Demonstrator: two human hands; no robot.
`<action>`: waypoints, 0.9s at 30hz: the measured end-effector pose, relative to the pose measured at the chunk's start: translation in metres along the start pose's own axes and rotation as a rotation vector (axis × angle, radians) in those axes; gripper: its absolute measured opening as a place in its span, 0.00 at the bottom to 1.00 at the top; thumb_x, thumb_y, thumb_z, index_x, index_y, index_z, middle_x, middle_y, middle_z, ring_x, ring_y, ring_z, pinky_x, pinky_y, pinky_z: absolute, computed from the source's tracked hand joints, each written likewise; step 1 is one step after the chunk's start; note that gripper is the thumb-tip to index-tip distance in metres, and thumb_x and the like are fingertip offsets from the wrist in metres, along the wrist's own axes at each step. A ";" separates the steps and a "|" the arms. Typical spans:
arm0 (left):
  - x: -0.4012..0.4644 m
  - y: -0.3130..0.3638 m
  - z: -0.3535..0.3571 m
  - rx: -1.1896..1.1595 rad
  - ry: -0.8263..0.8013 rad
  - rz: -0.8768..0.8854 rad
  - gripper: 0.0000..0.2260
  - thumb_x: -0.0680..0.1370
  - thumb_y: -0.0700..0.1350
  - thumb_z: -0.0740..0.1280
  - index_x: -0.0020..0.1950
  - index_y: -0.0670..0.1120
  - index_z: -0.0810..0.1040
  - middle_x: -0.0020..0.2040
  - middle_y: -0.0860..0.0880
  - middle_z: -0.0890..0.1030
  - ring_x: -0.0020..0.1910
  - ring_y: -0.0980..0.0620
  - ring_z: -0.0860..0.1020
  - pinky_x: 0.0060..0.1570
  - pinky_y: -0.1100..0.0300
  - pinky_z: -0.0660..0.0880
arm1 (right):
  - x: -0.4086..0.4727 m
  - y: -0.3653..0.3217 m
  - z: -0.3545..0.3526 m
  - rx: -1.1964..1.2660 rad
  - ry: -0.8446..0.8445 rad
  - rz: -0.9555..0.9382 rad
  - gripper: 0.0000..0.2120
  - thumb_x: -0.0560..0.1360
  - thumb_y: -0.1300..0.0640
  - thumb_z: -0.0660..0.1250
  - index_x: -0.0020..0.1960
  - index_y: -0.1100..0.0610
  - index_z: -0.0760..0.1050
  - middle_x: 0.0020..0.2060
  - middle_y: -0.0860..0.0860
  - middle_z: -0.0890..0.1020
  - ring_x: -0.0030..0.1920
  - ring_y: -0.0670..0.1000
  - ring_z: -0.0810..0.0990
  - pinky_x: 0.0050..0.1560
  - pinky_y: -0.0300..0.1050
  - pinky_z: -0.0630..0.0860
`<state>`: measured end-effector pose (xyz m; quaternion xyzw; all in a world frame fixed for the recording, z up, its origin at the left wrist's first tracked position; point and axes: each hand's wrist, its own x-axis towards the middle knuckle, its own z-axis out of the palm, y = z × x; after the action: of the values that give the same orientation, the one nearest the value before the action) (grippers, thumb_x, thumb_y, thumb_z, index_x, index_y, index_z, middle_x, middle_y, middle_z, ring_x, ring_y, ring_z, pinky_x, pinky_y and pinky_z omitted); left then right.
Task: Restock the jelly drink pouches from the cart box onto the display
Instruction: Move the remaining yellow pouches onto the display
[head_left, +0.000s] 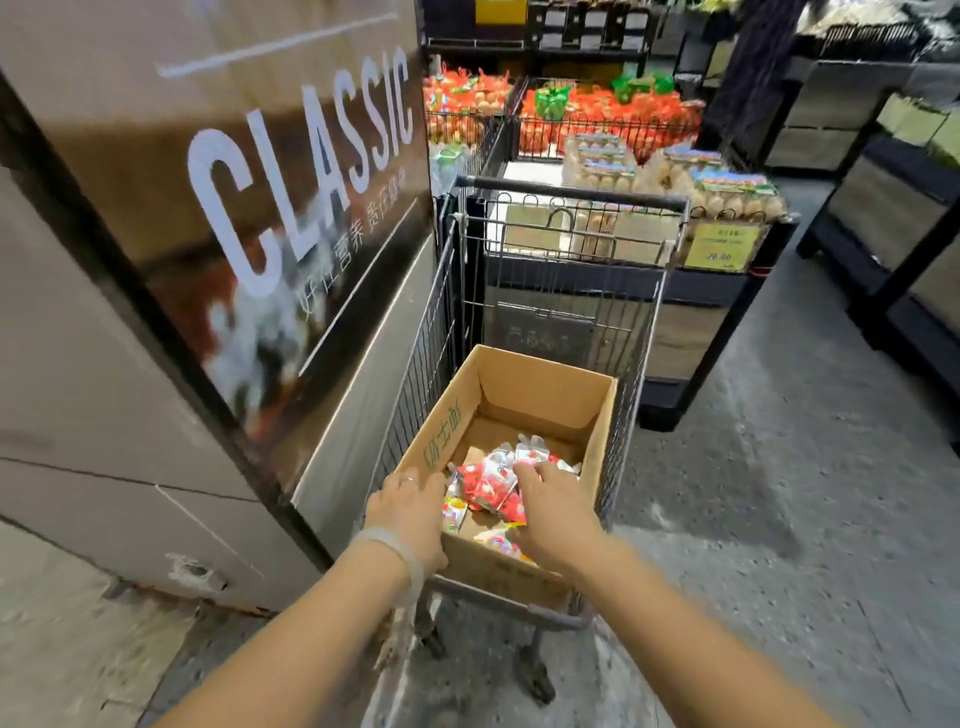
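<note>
Head view looks down on a grey wire shopping cart (550, 291) standing on a speckled grey floor (779, 467), close beside a tall panel printed with the white word CLASSIC (291, 171). An open brown cardboard box (540, 395) sits in the cart's basket, its flaps up. At the near end of the box lies a loose heap of red-and-white jelly drink pouches (491, 486), with a couple of yellowish ones lower down by the near wall; the far half of the box floor is bare cardboard.

Both of the person's bare hands reach into that near end. The left hand (410, 506), with a ring on one finger and a pale band at the wrist, lies over the box's left rim, fingers bent down on the inside edge next to the pouches; whether it holds any I cannot tell. The right hand (550, 506) is palm down on the heap, fingers spread and slightly bent, touching the red pouches, with no clear grasp showing.

Beyond the cart stands a dark display stand with clear cartons of eggs (691, 187) and a yellow price card (722, 247). Further back are wire bins of orange net bags (597, 114).
</note>
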<state>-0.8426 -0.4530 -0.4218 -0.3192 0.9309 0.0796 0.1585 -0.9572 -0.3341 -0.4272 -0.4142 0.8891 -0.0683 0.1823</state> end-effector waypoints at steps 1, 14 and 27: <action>0.019 -0.003 0.000 0.005 -0.008 0.001 0.30 0.69 0.50 0.72 0.67 0.50 0.63 0.67 0.47 0.65 0.67 0.44 0.64 0.63 0.51 0.68 | 0.016 0.004 0.001 -0.002 -0.004 0.011 0.30 0.73 0.49 0.68 0.70 0.54 0.61 0.67 0.55 0.69 0.66 0.57 0.68 0.63 0.51 0.69; 0.233 -0.022 0.081 -0.016 -0.387 0.045 0.32 0.71 0.50 0.70 0.71 0.47 0.61 0.66 0.44 0.68 0.66 0.42 0.67 0.63 0.52 0.68 | 0.188 0.062 0.090 0.243 -0.319 0.381 0.29 0.73 0.52 0.67 0.70 0.57 0.60 0.67 0.58 0.66 0.68 0.59 0.66 0.65 0.49 0.67; 0.325 -0.027 0.261 -0.530 -0.641 -0.745 0.27 0.71 0.45 0.71 0.65 0.39 0.65 0.64 0.42 0.74 0.64 0.44 0.74 0.62 0.54 0.72 | 0.249 0.086 0.297 1.112 -0.435 1.372 0.23 0.66 0.51 0.74 0.55 0.62 0.76 0.54 0.58 0.80 0.52 0.56 0.80 0.53 0.46 0.77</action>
<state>-1.0045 -0.5937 -0.7805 -0.6155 0.6084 0.3426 0.3656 -1.0522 -0.4593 -0.7915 0.3499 0.7253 -0.2844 0.5202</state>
